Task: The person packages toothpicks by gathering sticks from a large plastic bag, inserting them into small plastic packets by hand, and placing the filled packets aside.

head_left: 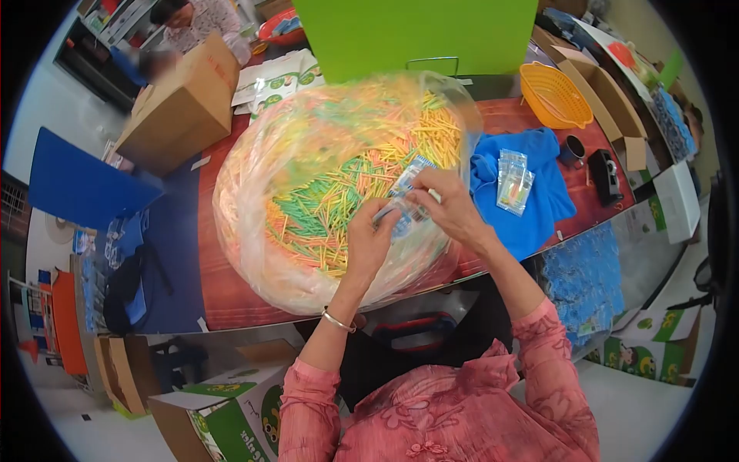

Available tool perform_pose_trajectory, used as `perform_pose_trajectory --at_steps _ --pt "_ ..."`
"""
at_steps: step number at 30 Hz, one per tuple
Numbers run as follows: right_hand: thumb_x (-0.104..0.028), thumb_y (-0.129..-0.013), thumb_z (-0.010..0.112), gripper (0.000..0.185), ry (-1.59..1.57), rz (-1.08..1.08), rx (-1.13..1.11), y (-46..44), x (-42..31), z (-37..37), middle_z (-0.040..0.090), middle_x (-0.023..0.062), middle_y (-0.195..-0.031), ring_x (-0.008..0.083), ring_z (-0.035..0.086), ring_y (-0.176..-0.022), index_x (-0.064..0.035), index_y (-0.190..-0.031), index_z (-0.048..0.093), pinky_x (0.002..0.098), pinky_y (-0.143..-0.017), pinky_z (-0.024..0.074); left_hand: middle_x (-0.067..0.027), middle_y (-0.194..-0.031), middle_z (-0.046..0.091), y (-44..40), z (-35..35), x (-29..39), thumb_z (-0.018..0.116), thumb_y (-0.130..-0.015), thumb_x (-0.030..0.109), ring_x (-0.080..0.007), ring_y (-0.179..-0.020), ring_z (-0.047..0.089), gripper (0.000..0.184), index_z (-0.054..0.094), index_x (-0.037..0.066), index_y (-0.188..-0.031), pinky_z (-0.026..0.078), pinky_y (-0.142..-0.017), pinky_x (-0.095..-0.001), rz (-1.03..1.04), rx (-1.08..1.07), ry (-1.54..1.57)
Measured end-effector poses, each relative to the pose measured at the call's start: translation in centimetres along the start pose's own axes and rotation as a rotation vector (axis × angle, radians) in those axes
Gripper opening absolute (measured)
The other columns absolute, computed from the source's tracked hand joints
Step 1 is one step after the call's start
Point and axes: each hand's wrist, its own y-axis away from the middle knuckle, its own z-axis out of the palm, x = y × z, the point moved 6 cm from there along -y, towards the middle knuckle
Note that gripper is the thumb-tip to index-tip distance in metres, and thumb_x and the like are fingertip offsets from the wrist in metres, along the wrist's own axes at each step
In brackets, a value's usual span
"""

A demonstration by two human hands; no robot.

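Both my hands are over a big clear plastic bag (250, 254) filled with thin sticks (312, 206) in green, yellow, orange and pink. My left hand (369, 237), with a bracelet on the wrist, has its fingers closed on the lower left side of a small clear plastic packet (412, 176) with blue and white print. The fingers of my right hand (453, 202) pinch the same packet from the right. I cannot make out whether it is one packet or two overlapping. To the right, several filled packets (513, 185) lie on a blue cloth (543, 219).
A green box (416, 35) stands behind the bag. An orange basket (556, 96), a dark cup (571, 150) and a black tape dispenser (605, 176) sit at the right. A cardboard box (181, 112) is at the left, and another person (202, 19) sits beyond it.
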Motion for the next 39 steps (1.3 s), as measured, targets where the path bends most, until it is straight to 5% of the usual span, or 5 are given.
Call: perform_pose_trajectory --at_steps 9,12,21,33,39 --pt "-0.016 -0.089 0.063 0.020 -0.233 0.332 -0.232 -0.3 0.6 7.3 0.053 0.0156 -0.069 0.0311 0.056 -0.067 0.0003 -0.078 0.061 0.0415 -0.065 0.0426 -0.0079 -0.079 0.058 5.5 -7.2 -2.8 0.059 -0.099 0.012 -0.0143 -0.071 0.054 0.017 0.065 -0.003 -0.092 0.044 -0.064 -0.0299 -0.115 0.132 -0.041" --pt "-0.012 -0.082 0.062 0.010 0.279 -0.340 -0.117 -1.9 0.5 8.8 0.057 0.0122 -0.078 0.0270 0.060 -0.080 -0.0023 -0.079 0.064 0.0401 -0.072 0.0458 -0.0085 -0.079 0.056 5.7 -10.2 -1.5 0.059 -0.099 0.011 -0.0167 -0.074 0.054 0.017 0.065 -0.003 -0.092 0.043 -0.066 -0.0313 -0.045 0.255 -0.168" --pt "-0.010 -0.079 0.060 0.011 0.791 -0.537 -0.469 -2.5 2.9 16.2 0.058 0.0118 -0.098 0.0274 0.058 -0.100 -0.0041 -0.086 0.066 0.0380 -0.083 0.0469 -0.0113 -0.078 0.053 6.1 -12.0 -0.8 0.061 -0.095 0.009 -0.0263 -0.075 0.051 0.014 0.065 -0.002 -0.088 0.041 -0.068 -0.0378 0.049 0.366 -0.484" --pt "-0.007 -0.076 0.062 0.007 0.452 -0.608 -0.508 -3.6 2.7 15.5 0.057 0.0141 -0.091 0.0319 0.063 -0.087 0.0002 -0.074 0.063 0.0412 -0.070 0.0547 -0.0100 -0.079 0.056 6.2 -10.7 -1.2 0.063 -0.094 0.016 -0.0284 -0.079 0.054 0.014 0.069 0.003 -0.095 0.038 -0.074 -0.0426 0.087 0.238 -0.817" --pt "-0.011 -0.081 0.067 0.012 0.130 -0.225 -0.193 -5.3 3.1 11.7 0.056 0.0153 -0.086 0.0298 0.062 -0.083 0.0003 -0.080 0.063 0.0387 -0.068 0.0515 -0.0131 -0.092 0.058 6.1 -10.2 -1.3 0.068 -0.090 0.019 -0.0303 -0.090 0.054 0.026 0.066 0.002 -0.110 0.038 -0.080 -0.0443 0.036 0.143 -1.039"
